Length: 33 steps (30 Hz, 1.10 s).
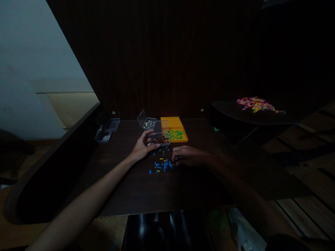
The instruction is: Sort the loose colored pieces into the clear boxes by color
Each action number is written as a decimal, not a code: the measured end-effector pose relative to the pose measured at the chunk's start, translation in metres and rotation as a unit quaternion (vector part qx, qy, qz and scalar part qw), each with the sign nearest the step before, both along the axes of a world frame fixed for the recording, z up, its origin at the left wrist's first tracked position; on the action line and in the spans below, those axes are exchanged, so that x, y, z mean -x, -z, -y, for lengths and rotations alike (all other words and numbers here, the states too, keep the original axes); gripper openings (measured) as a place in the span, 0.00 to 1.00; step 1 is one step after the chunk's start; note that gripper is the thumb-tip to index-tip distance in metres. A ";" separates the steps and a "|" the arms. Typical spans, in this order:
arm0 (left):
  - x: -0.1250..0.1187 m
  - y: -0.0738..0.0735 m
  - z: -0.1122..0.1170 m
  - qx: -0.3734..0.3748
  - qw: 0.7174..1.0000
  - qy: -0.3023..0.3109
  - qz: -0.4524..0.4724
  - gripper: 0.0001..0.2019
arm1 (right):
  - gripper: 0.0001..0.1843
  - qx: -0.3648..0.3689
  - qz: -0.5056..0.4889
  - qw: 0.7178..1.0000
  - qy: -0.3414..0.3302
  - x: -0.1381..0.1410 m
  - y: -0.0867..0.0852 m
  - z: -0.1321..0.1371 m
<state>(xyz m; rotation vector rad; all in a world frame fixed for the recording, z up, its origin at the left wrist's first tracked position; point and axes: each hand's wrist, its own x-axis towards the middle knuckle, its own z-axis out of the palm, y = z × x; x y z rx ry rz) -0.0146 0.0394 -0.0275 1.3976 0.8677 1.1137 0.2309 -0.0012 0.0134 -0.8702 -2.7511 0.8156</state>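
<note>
At the clear box (pixel 165 143), your left hand (pixel 142 144) clasps its side; in front, your right hand (pixel 187 155) curls by blue pieces (pixel 165 164), grip unclear.

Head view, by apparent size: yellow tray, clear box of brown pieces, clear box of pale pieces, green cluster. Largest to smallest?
1. Yellow tray
2. Clear box of brown pieces
3. Clear box of pale pieces; farther off, so true size against 2 unsure
4. Green cluster

Shows wood grain on tabletop (pixel 141 195), opaque smooth plastic in yellow tray (pixel 173 122), glossy clear plastic in box (pixel 166 143) left of tray.
</note>
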 end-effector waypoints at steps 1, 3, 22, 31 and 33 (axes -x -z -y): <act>0.000 0.000 0.000 -0.001 1.000 0.000 -0.001 0.35 | 0.07 0.000 -0.001 1.000 0.001 0.000 0.000 0.001; 0.000 0.000 0.000 -0.006 1.000 0.002 -0.005 0.35 | 0.06 0.006 -0.003 1.000 -0.001 0.000 0.000 0.001; 0.001 0.000 0.000 0.003 1.000 0.000 -0.006 0.36 | 0.10 -0.030 -0.022 0.999 0.031 0.000 0.003 -0.005; 0.002 -0.002 0.000 -0.012 1.000 0.000 -0.016 0.34 | 0.09 0.071 -0.145 0.980 0.114 0.001 0.008 -0.009; 0.001 -0.002 0.000 -0.011 1.000 0.000 -0.019 0.34 | 0.10 0.142 -0.198 0.959 0.143 0.002 0.009 -0.008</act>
